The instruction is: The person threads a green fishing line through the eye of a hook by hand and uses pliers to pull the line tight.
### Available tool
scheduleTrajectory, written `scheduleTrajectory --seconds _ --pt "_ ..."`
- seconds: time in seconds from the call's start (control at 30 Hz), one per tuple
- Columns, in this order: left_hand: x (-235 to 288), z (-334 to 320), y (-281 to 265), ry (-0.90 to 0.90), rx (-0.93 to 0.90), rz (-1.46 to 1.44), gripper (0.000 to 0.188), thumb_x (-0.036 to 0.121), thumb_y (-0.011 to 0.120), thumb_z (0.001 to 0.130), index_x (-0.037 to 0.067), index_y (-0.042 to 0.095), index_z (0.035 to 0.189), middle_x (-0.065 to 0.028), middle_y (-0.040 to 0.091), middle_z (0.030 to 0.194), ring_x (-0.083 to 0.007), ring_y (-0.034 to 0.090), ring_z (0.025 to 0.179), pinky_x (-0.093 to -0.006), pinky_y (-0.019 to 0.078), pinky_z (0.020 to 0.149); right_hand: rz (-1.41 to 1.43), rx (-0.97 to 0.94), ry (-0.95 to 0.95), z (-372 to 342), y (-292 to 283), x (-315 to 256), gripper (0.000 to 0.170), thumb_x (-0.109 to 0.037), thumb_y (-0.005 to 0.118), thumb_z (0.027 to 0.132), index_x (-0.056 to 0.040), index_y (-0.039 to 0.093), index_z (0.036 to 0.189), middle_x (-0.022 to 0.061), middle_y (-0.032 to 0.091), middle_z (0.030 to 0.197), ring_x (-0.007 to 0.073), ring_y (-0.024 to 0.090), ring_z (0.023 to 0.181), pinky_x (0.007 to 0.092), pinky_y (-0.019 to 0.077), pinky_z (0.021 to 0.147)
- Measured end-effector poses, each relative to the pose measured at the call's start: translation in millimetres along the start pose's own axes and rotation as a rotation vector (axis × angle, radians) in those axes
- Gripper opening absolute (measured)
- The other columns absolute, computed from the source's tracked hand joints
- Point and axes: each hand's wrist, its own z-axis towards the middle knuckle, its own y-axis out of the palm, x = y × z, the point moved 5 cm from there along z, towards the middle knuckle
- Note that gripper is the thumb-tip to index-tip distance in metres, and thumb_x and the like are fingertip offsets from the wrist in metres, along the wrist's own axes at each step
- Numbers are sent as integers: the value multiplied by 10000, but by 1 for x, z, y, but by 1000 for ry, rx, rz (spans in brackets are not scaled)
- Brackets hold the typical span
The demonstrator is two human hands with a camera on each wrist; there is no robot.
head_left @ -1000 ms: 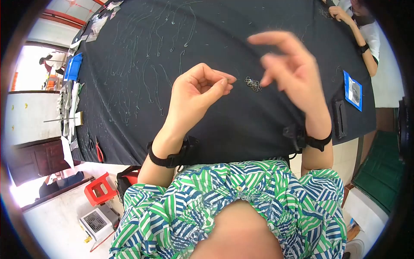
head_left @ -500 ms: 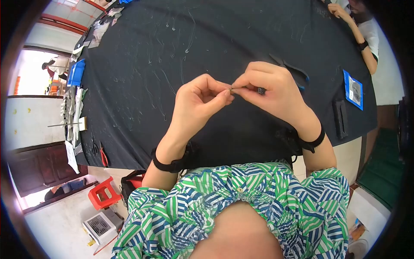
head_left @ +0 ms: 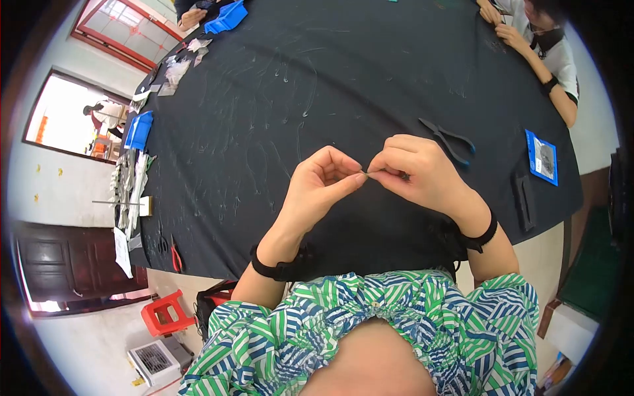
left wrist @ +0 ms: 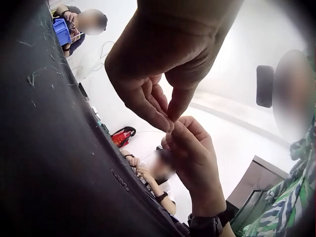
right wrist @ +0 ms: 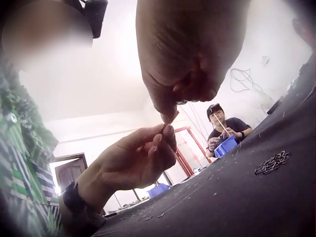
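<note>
My left hand [head_left: 319,183] and right hand [head_left: 422,170] meet fingertip to fingertip over the black-covered table [head_left: 370,244]. Between them they pinch a tiny thin piece [head_left: 367,173], mostly covered by the fingertips; I cannot tell its kind. In the right wrist view, a pile of small bent metal wire pieces [right wrist: 272,163] lies on the cloth near the right hand [right wrist: 190,59]. That pile is largely hidden behind the right hand in the head view. Pliers [head_left: 451,142] with blue handle ends lie just beyond the right hand.
Thin lines [head_left: 308,99] with small ends are spread over the cloth to the left. On the right are a blue packet [head_left: 542,158] and a black bar-shaped case [head_left: 524,201]. Red-handled pliers [head_left: 176,257] lie at the left edge. Another person's arm [head_left: 548,76] rests at the far right.
My right hand has come left from beside the metal pile to meet the left fingertips and pinch the tiny piece there. The head view has shifted, and both hands now appear lower.
</note>
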Motion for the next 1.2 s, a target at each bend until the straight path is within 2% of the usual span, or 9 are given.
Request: scheduleTrajectory --seconds 0.23,0.33,0.57,0.63,0.73,0.87,0.97,1.0,1.2 --pt "4 -3 -1 56 -32 93 167 76 735 880 32 634 1006 -21 672 935 -85 649 850 -236 533 765 11 -34 -24 -1 2 -2 116 -14 745 749 -41 642 798 72 572 719 242 577 650 356 444 558" --pt "6 -5 1 65 -68 102 159 12 719 882 39 629 1011 -3 664 937 -67 630 868 -213 500 751 4 -33 -69 2 4 -4 116 -13 743 748 -43 641 795 70 569 718 243 578 649 355 443 561" --pt "13 -7 -4 69 -124 157 167 31 714 887 38 627 1028 -4 663 944 -68 629 858 -224 508 756 -11 3 -86 -1 4 -8 114 -14 742 754 -48 639 790 62 562 710 229 570 636 349 439 559" --pt "19 -9 -5 67 -128 222 171 59 721 876 33 634 1020 -5 659 932 -82 642 846 -248 526 763 33 -15 -47 -1 4 -6 108 -21 744 763 -46 645 798 56 566 713 216 568 635 339 434 557" --pt "40 -21 -28 139 -102 359 192 20 718 878 48 615 1038 5 642 961 -59 616 853 -207 498 744 60 27 6 1 -4 -6 93 -45 746 788 -46 656 810 45 582 726 193 558 630 319 424 554" --pt "69 -47 -64 96 20 474 176 -13 708 865 52 597 985 16 605 921 -48 583 829 -196 470 717 159 73 67 -1 -8 1 76 -88 738 831 -49 673 828 28 615 762 150 540 631 284 407 558" --pt "88 -64 -81 31 76 496 175 -35 702 857 53 582 947 14 599 876 -39 558 780 -188 441 672 244 60 149 -1 -5 7 42 -32 735 830 -40 694 826 0 603 783 80 496 618 236 367 537" --pt "92 -70 -88 -7 62 508 163 -8 712 863 39 604 976 8 624 926 -67 604 870 -232 495 793 262 48 164 -1 -4 7 41 -39 735 833 -41 695 826 -2 603 781 77 495 618 236 363 536" --pt "106 -78 -93 -21 26 612 112 -44 685 857 25 619 916 0 626 903 -74 609 834 -239 501 781 295 -18 163 -3 2 6 47 -61 730 845 -49 693 817 -11 611 771 69 499 617 235 351 531"
